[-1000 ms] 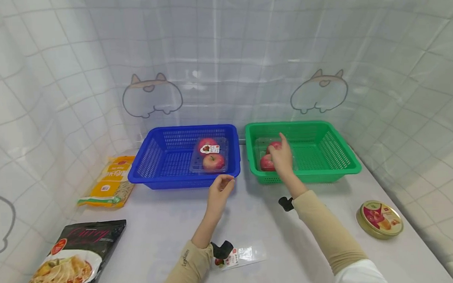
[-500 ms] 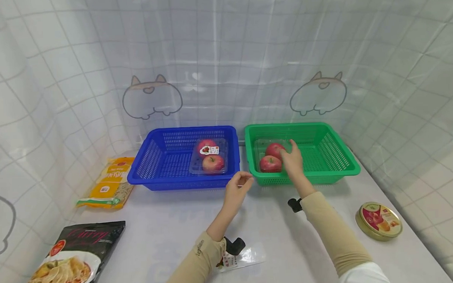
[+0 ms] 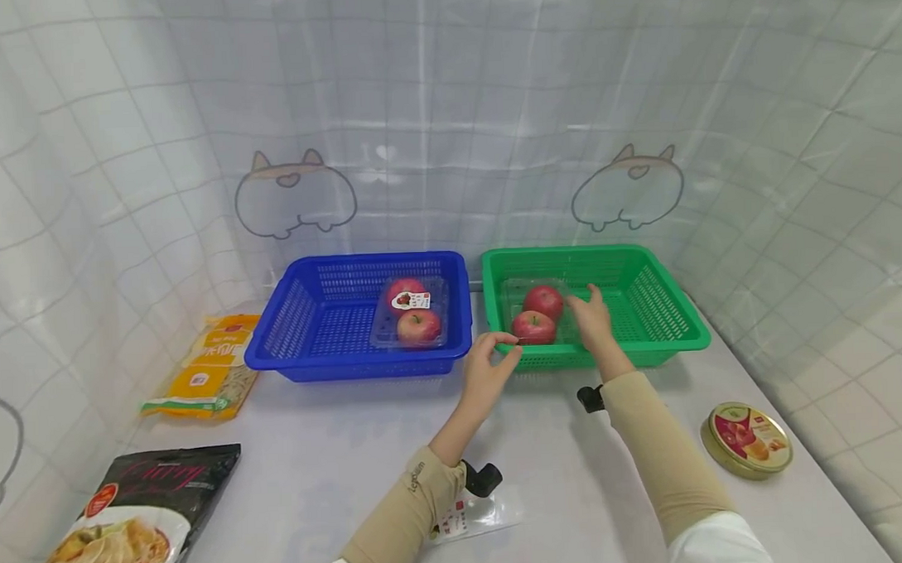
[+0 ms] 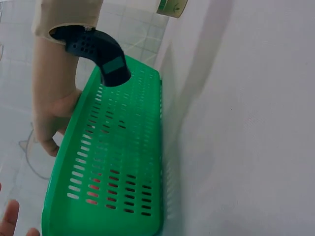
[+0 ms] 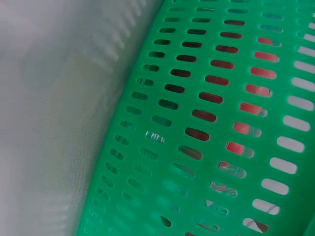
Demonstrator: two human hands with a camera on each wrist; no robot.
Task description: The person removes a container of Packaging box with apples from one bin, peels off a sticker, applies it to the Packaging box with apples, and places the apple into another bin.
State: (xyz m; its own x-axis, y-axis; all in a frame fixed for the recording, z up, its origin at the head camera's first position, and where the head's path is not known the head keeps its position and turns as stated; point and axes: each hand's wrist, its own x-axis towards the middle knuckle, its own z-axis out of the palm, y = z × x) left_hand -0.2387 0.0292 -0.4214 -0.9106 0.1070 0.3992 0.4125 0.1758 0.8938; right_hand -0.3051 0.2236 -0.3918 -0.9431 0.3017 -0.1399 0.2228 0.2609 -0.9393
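In the head view, a clear plastic box [image 3: 514, 292] holding two red apples [image 3: 544, 301] lies at the left end of the green basket [image 3: 631, 308]. My right hand [image 3: 596, 330] reaches over the front rim, thumb and a finger spread beside the box's right side; contact cannot be made out. At the basket's left front corner, my left hand [image 3: 486, 370] has its thumb and fingers apart close to the rim, with nothing between them. Its fingertips [image 4: 10, 216] show at the left wrist view's lower left. Red shows through the basket's slots [image 5: 253, 109] in the right wrist view.
A blue basket [image 3: 288, 320] with another box of two apples [image 3: 418, 326] stands on the left. A yellow bag [image 3: 211, 364] and a black noodle packet [image 3: 131, 516] lie further left. A round tin [image 3: 747, 438] sits right. A clear labelled packet [image 3: 489, 516] lies near the left forearm.
My left hand has moved right, from the blue basket's front rim to the green basket's left corner. My right hand has shifted from over the apples to the right of their box.
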